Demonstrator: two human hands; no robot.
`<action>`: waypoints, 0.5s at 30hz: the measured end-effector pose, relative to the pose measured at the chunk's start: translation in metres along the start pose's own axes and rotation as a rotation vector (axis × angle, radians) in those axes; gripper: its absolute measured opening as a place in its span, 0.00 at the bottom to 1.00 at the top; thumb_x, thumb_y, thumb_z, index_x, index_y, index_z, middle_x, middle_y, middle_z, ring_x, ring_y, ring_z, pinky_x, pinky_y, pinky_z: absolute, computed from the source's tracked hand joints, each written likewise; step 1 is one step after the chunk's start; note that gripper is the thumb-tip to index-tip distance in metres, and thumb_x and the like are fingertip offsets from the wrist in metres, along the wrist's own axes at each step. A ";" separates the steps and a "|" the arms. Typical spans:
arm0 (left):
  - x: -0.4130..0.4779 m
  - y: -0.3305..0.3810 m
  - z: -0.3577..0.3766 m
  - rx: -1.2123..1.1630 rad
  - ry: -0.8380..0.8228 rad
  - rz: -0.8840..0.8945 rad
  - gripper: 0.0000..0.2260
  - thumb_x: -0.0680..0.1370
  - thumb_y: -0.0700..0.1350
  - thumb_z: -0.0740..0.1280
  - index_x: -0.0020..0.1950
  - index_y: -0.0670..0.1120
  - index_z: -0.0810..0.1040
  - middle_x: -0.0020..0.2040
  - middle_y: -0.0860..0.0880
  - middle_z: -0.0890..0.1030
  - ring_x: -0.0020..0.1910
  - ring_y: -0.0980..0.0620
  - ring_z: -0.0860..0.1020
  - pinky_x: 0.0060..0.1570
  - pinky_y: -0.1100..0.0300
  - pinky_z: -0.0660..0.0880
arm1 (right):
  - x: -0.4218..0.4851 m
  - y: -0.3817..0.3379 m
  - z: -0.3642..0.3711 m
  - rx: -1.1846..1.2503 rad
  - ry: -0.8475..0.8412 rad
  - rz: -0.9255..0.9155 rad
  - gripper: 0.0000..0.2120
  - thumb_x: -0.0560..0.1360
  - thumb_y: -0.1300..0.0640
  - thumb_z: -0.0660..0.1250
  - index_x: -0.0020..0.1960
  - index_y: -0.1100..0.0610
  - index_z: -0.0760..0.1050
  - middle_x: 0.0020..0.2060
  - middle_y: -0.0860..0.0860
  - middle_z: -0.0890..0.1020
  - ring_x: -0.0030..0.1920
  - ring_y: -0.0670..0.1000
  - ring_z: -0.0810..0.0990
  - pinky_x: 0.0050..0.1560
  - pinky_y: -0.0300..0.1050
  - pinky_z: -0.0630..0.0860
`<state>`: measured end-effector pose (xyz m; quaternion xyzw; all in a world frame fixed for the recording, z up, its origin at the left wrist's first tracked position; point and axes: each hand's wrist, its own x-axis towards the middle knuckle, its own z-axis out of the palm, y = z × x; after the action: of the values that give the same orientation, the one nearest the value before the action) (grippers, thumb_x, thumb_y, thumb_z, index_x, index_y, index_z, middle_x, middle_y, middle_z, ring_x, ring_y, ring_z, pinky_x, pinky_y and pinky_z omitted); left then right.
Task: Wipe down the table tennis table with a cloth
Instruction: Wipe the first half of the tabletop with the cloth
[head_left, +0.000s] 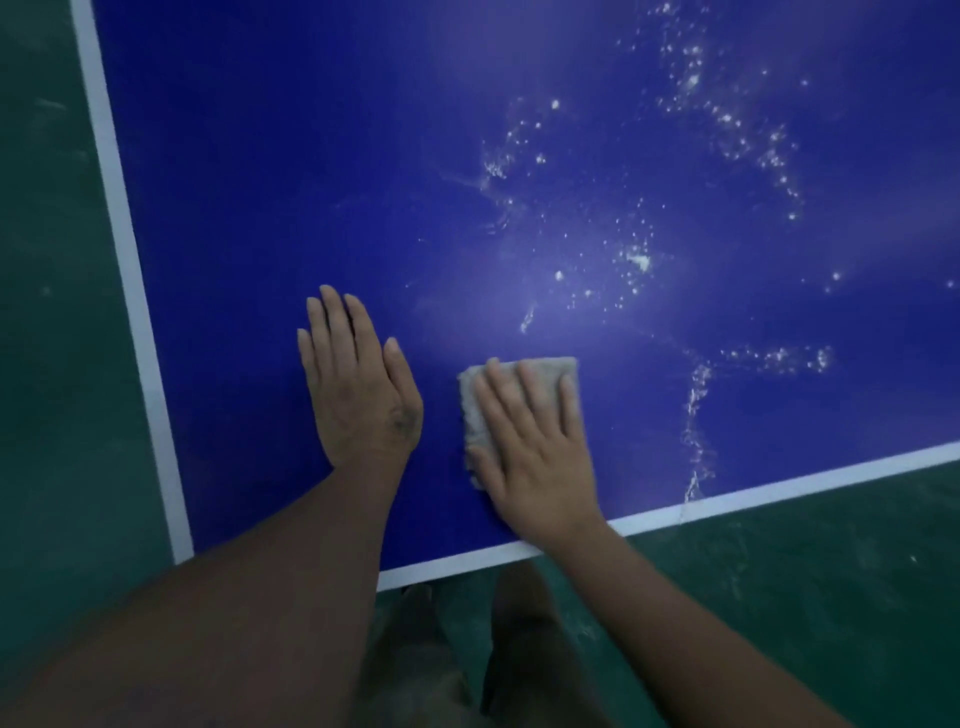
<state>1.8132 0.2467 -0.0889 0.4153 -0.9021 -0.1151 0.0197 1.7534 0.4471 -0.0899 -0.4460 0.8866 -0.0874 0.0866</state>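
Blue worktop (311, 156): near-left corner looks clean. White specks and streaks (634, 260) cover centre and right, unwiped, so most wiping probably remains. Left grip (358, 384) flat, fingers straight, resting on worktop. Right grip (535, 441) flat, pressing folded cloth (543, 365) near front edge.

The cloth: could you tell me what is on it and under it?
The right hand lies flat on the cloth, covering most of it. Beneath is the blue table; that patch is hidden.

Tabletop (291, 197) lies open ahead and right of the cloth (548, 366); left hand (358, 389) probably blocks leftward.
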 end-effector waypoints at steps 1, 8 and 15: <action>0.000 0.000 0.000 -0.003 -0.001 0.000 0.28 0.90 0.51 0.45 0.88 0.38 0.53 0.89 0.41 0.50 0.89 0.43 0.46 0.87 0.42 0.46 | 0.012 -0.005 0.000 0.012 0.002 -0.073 0.33 0.88 0.42 0.55 0.88 0.53 0.52 0.88 0.50 0.52 0.87 0.56 0.49 0.83 0.70 0.52; 0.000 -0.002 0.007 0.000 0.001 -0.015 0.27 0.91 0.51 0.44 0.88 0.39 0.51 0.89 0.42 0.49 0.89 0.45 0.44 0.87 0.42 0.47 | 0.087 0.084 -0.024 -0.048 0.086 0.031 0.31 0.88 0.43 0.57 0.87 0.53 0.56 0.87 0.51 0.57 0.87 0.57 0.52 0.84 0.68 0.52; -0.001 -0.003 0.008 -0.046 0.002 -0.028 0.28 0.91 0.52 0.41 0.88 0.38 0.53 0.89 0.43 0.49 0.89 0.47 0.45 0.87 0.44 0.46 | 0.054 0.040 -0.012 -0.080 -0.055 -0.180 0.32 0.87 0.46 0.53 0.88 0.51 0.50 0.88 0.52 0.49 0.87 0.59 0.48 0.79 0.81 0.48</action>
<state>1.8148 0.2472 -0.0976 0.4273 -0.8934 -0.1354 0.0286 1.6879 0.4282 -0.0913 -0.5290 0.8431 -0.0472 0.0850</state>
